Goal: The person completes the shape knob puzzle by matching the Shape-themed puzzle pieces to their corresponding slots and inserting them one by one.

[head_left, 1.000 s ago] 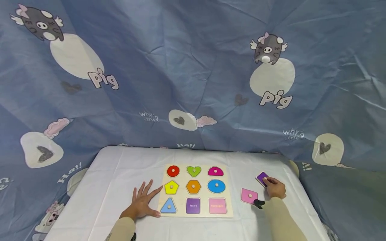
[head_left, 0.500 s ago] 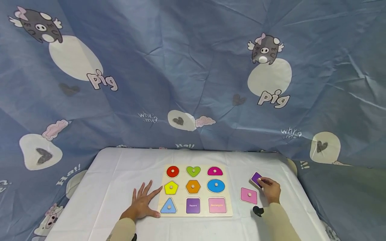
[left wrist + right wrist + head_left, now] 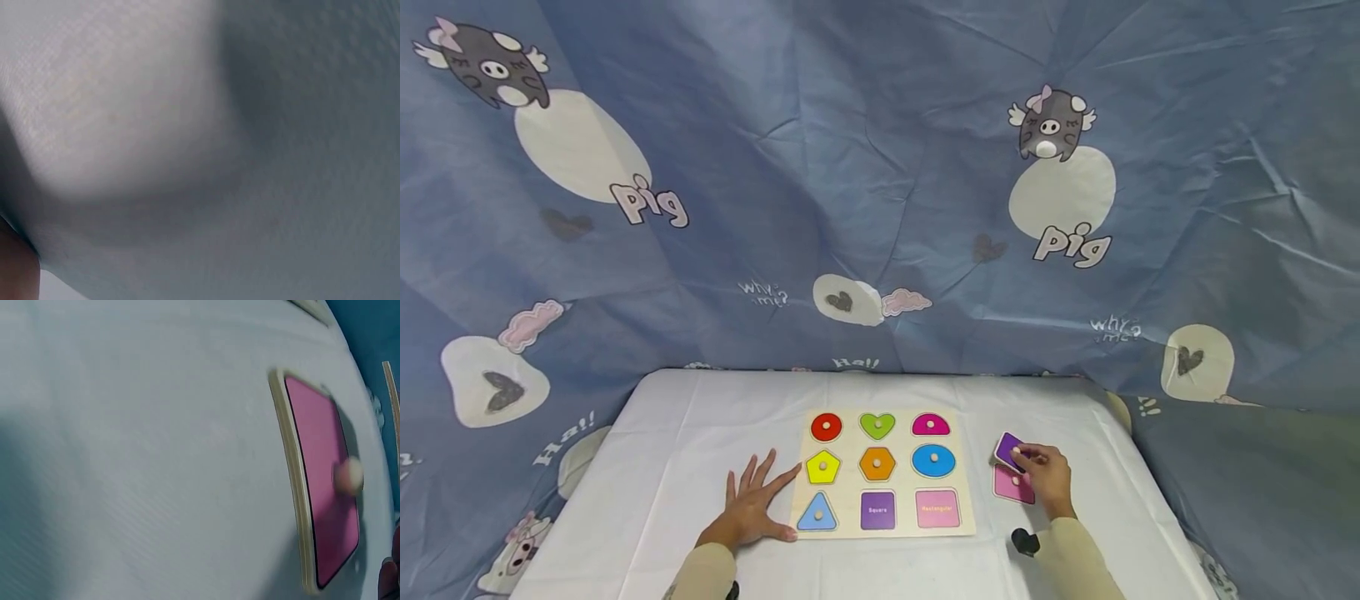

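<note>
In the head view, my right hand (image 3: pixel 1051 481) pinches a purple square puzzle piece (image 3: pixel 1009 447) by its knob, tilted and raised off the cloth. Behind and below it lies a pink rectangular puzzle piece (image 3: pixel 1013 486) with a round knob, partly covered by my fingers; the right wrist view shows the same pink piece (image 3: pixel 322 494) close up. My left hand (image 3: pixel 747 510) rests on the cloth with fingers spread, index fingertip and thumb at the left edge of the wooden puzzle board (image 3: pixel 904 442). The left wrist view holds only blurred pale fabric.
On the board sit several knobbed shapes, among them a blue triangle (image 3: pixel 817 512) and a blue oval (image 3: pixel 933 460). Two recesses labelled Square (image 3: pixel 877 510) and Rectangular (image 3: pixel 937 508) hold no piece. White cloth (image 3: pixel 715 417) covers the table; a blue pig-print curtain (image 3: pixel 865 167) hangs behind.
My right hand has carried the purple square leftward, from the right of the pink piece to just above it. My left hand keeps its place at the board.
</note>
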`<act>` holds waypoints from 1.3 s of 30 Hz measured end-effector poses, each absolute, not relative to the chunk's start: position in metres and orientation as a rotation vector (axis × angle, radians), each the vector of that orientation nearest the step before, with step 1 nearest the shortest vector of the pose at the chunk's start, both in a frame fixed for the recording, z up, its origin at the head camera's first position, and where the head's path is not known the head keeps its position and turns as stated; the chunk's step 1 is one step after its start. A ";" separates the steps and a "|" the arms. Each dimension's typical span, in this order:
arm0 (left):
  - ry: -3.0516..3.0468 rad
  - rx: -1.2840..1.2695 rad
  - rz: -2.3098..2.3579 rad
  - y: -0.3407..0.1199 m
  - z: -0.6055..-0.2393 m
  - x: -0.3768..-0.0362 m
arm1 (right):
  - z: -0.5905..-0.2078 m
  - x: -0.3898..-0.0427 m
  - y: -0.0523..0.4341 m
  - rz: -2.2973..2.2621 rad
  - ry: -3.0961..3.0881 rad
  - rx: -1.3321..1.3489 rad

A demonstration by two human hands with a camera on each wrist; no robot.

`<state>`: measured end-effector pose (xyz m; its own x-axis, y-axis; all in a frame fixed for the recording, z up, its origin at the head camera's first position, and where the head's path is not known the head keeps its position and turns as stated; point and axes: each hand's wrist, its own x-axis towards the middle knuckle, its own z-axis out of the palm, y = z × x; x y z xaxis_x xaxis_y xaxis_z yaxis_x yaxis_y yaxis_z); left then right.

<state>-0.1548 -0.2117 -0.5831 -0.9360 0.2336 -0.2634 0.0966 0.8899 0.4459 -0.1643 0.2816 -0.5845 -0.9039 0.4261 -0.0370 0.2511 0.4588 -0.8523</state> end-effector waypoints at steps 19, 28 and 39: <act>2.749 0.243 0.624 -0.211 -0.588 -0.154 | -0.584 -0.151 0.220 1.422 -2.530 -0.309; 2.764 0.262 0.606 -0.213 -0.586 -0.154 | -0.589 -0.141 0.181 1.507 -2.570 -0.200; 2.747 0.240 0.605 -0.211 -0.586 -0.155 | -0.589 -0.136 0.140 1.528 -2.582 0.058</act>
